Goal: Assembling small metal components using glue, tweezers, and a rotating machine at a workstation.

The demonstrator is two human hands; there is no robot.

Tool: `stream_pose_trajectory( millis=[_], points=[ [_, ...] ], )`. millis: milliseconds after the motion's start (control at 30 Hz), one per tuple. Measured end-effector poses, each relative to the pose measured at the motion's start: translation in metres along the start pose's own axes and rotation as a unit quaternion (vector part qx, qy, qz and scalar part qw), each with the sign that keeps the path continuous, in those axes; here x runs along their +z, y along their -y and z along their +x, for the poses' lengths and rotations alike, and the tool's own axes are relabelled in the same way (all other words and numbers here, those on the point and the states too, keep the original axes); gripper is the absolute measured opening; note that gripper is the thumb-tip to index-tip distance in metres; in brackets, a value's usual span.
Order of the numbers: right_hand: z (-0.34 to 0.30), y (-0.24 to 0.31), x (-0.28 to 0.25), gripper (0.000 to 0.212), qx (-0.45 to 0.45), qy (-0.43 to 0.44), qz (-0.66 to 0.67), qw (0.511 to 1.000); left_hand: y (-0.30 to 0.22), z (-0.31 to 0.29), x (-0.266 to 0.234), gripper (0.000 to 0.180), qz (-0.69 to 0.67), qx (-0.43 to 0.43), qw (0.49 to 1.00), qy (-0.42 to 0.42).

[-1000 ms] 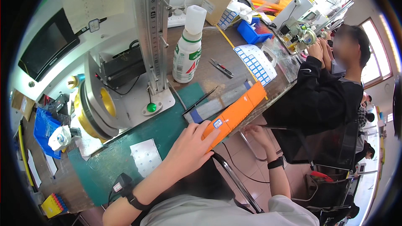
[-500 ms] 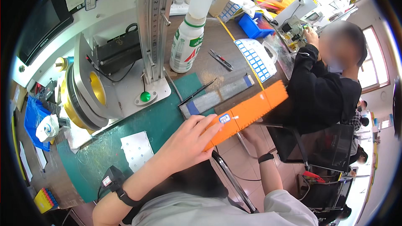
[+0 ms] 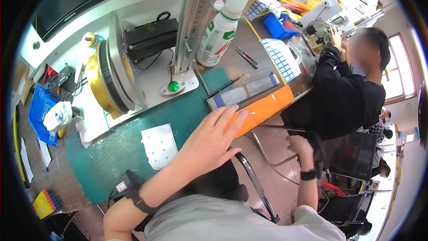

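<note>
A flat, long orange board (image 3: 267, 107) with notched edges lies along the table's near right edge, beside a grey bar with blue ends (image 3: 245, 91). My left hand (image 3: 207, 140) is over the board's near end, fingers stretched out and the thumb apart; the fingertips cover part of it. To the right, off the table and above the floor, my right hand (image 3: 301, 147) is closed, its fingers curled in. Whether it holds something thin cannot be made out. A white printed sheet (image 3: 159, 147) lies on the green mat (image 3: 107, 165) left of my left hand.
A machine with a yellow-rimmed spool (image 3: 100, 80), an upright metal rail (image 3: 191, 22) and a green button (image 3: 173, 86) stands behind the mat. A white spray bottle (image 3: 218, 35), tweezers (image 3: 247, 57) and blue bins (image 3: 278, 26) are farther back. A person in black (image 3: 350, 89) sits at right.
The orange board has come down to lie by the grey bar. My left hand's fingers have spread from their grip on it. My right hand has moved right, away from the board.
</note>
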State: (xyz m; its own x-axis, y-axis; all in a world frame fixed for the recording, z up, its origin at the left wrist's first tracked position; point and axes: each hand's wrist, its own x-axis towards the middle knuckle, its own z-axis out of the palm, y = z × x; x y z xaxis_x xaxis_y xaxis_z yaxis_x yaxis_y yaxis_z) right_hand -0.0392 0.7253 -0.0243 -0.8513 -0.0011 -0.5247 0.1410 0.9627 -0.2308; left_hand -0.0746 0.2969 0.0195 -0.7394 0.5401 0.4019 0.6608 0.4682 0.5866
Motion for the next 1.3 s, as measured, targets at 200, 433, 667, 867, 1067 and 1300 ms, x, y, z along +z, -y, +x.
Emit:
stream_pose_trajectory(
  millis=[200, 433, 667, 867, 1067, 1300],
  points=[
    [-0.075, 0.194, -0.085, 0.023, -0.176, -0.019, 0.073, 0.981, -0.003, -0.074, -0.100, 0.070, -0.019, -0.014, 0.992, -0.127],
    [-0.091, 0.336, -0.022, 0.010, -0.396, 0.133, 0.209, 0.884, -0.016, -0.220, -0.180, 0.028, -0.194, -0.126, 0.911, -0.341],
    [-0.092, 0.448, 0.038, 0.044, -0.696, -0.006, -0.027, 0.718, 0.039, -0.294, -0.271, 0.024, 0.211, -0.444, 0.775, -0.396],
    [-0.098, 0.506, 0.073, 0.024, -0.736, -0.018, -0.009, 0.677, 0.119, -0.361, -0.271, 0.026, 0.404, -0.535, 0.685, -0.285],
    [-0.089, 0.522, 0.086, 0.029, -0.739, -0.020, 0.026, 0.673, 0.118, -0.373, -0.272, 0.022, 0.345, -0.546, 0.698, -0.308],
    [-0.084, 0.545, 0.100, 0.019, -0.728, -0.002, 0.041, 0.684, 0.095, -0.379, -0.274, 0.019, 0.351, -0.551, 0.702, -0.283]
  ],
)
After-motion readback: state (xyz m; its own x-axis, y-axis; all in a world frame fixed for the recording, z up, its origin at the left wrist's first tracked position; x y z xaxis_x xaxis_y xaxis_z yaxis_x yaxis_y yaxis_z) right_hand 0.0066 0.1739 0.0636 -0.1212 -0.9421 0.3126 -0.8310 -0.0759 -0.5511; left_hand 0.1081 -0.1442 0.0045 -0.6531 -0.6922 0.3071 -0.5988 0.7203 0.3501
